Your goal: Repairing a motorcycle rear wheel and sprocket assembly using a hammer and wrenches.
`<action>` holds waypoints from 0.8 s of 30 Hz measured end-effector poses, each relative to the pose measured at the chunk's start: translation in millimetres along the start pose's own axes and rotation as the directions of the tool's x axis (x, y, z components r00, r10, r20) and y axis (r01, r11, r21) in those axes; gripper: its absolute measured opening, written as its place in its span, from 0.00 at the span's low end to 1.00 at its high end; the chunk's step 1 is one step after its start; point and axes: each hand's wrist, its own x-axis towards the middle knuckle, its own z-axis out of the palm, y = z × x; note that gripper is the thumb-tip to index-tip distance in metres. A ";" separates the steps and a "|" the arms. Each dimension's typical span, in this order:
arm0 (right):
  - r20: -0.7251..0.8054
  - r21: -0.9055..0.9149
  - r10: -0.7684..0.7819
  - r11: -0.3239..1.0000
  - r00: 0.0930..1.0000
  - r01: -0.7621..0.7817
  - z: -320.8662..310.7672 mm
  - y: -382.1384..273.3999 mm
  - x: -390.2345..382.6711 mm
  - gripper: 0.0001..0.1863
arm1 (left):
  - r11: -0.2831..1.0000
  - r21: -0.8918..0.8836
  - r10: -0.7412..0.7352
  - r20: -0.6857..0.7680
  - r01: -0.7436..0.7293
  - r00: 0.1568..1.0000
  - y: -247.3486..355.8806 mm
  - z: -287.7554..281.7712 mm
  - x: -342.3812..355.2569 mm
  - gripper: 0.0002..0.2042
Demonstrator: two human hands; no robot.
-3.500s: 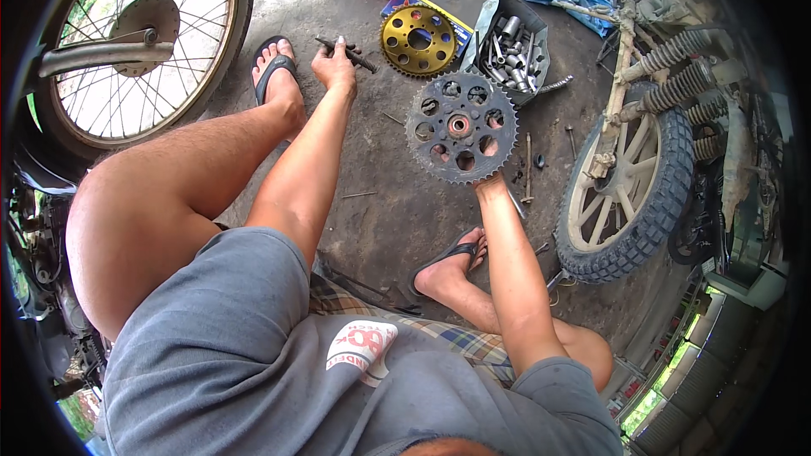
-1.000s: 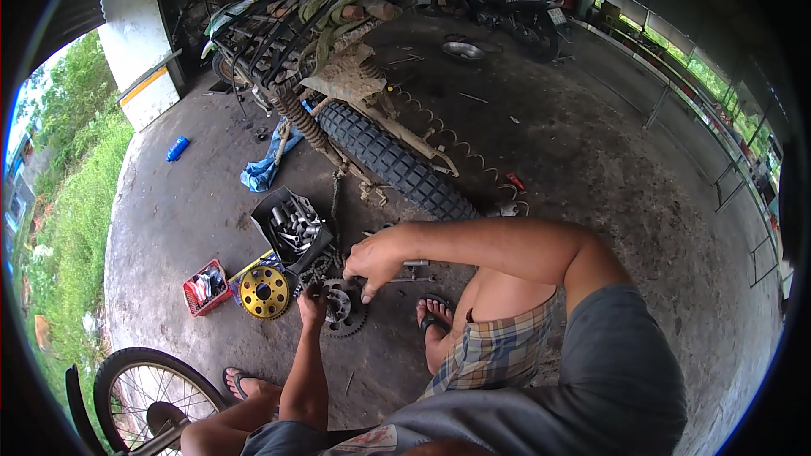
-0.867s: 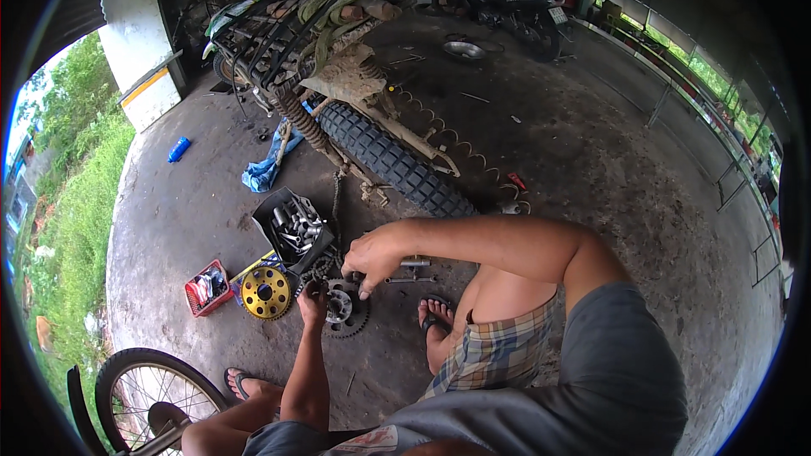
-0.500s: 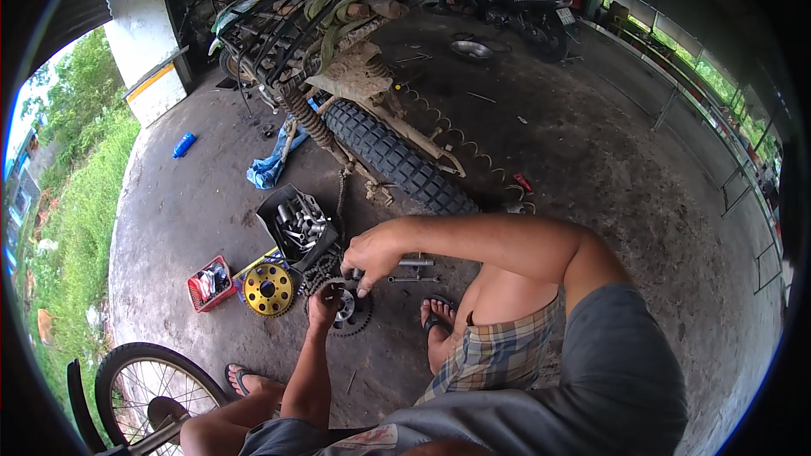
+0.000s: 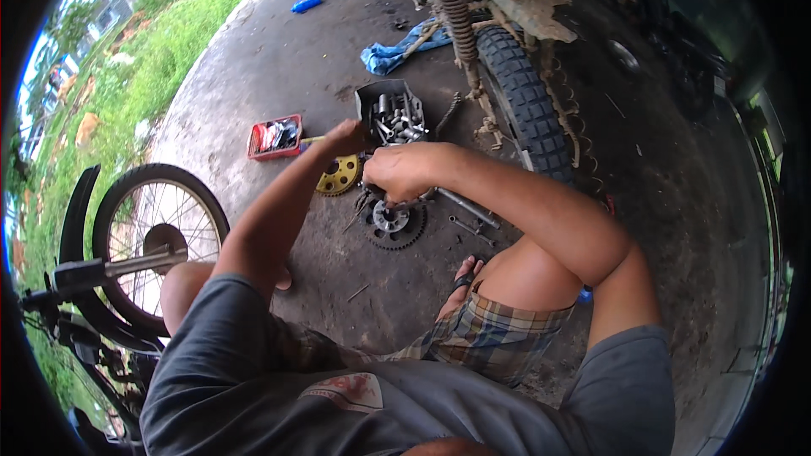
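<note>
On the floor before me lies a dark toothed sprocket [image 5: 406, 235] with a pale metal hub [image 5: 389, 218] at its centre. Just above it my right hand [image 5: 399, 174] is closed, fingers curled downward, and whatever they grip is hidden. A stretch of dark chain [image 5: 365, 199] shows beside the sprocket. My left hand [image 5: 348, 137] is at the near left side of a dark open bin [image 5: 369, 100] of metal sockets and tools; its fingers are hard to make out. Under my left forearm sits a yellow sprocket with round holes [image 5: 342, 176], partly covered.
A red basket [image 5: 275, 152] of small items stands left of the yellow sprocket. Wrenches [image 5: 470, 209] lie to the right. Farther off are a motorbike's knobbly tyre [image 5: 524, 97], a blue cloth [image 5: 390, 55] and a blue bottle [image 5: 307, 3]. A spoked wheel [image 5: 160, 245] stands close on my left.
My view has turned and tipped downward. My left hand has left the dark sprocket and moved away to the bin's side. My right hand stays over the sprocket.
</note>
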 end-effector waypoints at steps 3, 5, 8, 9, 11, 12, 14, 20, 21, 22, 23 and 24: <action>-0.062 0.036 -0.092 0.995 0.994 0.094 -0.5 -3.3 33.4 0.17 | 0.956 0.268 -0.212 0.364 0.116 0.907 -59.7 -91.9 8.9 0.17; -0.054 0.109 -0.101 0.988 0.993 0.107 5.5 1.0 50.6 0.18 | 0.829 0.547 -0.330 0.308 0.118 0.892 -92.4 -134.9 22.3 0.15; -0.029 0.203 -0.102 0.973 0.994 0.106 24.5 9.1 69.6 0.23 | 0.926 0.272 -0.277 0.024 0.260 0.961 -134.8 -147.1 39.6 0.14; 0.013 0.201 -0.097 0.975 0.995 0.092 29.5 15.5 73.6 0.25 | 0.962 0.111 -0.241 -0.088 0.250 0.966 -146.5 -140.6 46.0 0.14; -0.010 0.255 -0.110 0.961 0.994 0.109 38.5 30.8 75.4 0.25 | 0.740 -0.580 -0.420 -0.004 0.340 0.907 -158.7 -105.5 56.4 0.17; 0.020 0.255 -0.107 0.962 0.994 0.098 39.8 40.6 77.7 0.27 | 0.683 -0.660 -0.377 0.047 0.312 0.925 -163.6 -89.1 58.7 0.18; 0.160 0.239 -0.041 0.971 0.986 0.001 41.0 59.1 84.1 0.32 | 0.692 -0.633 -0.325 0.157 0.348 0.933 -170.8 -68.1 62.7 0.20; -0.203 0.358 0.037 0.933 0.979 0.039 59.0 85.0 133.7 0.28 | 0.724 -0.677 -0.177 0.000 0.130 0.984 -166.0 -94.0 67.1 0.19; -0.276 0.399 0.071 0.916 0.959 0.047 67.7 85.3 142.6 0.29 | 0.756 -0.641 -0.163 0.016 0.135 0.986 -164.2 -101.3 64.8 0.20; -0.280 0.430 0.102 0.903 0.954 0.029 75.3 87.7 150.4 0.30 | 0.773 -0.631 -0.150 -0.084 0.064 0.985 -161.5 -105.2 55.7 0.20; -0.270 0.467 0.168 0.884 0.948 -0.024 81.1 89.5 156.6 0.30 | 0.754 -0.656 -0.125 -0.086 0.038 0.988 -161.9 -111.8 46.1 0.20; -0.256 0.505 0.241 0.859 0.936 -0.083 85.3 88.1 158.7 0.31 | 0.686 -0.725 -0.136 -0.040 0.064 0.990 -163.2 -117.9 31.8 0.20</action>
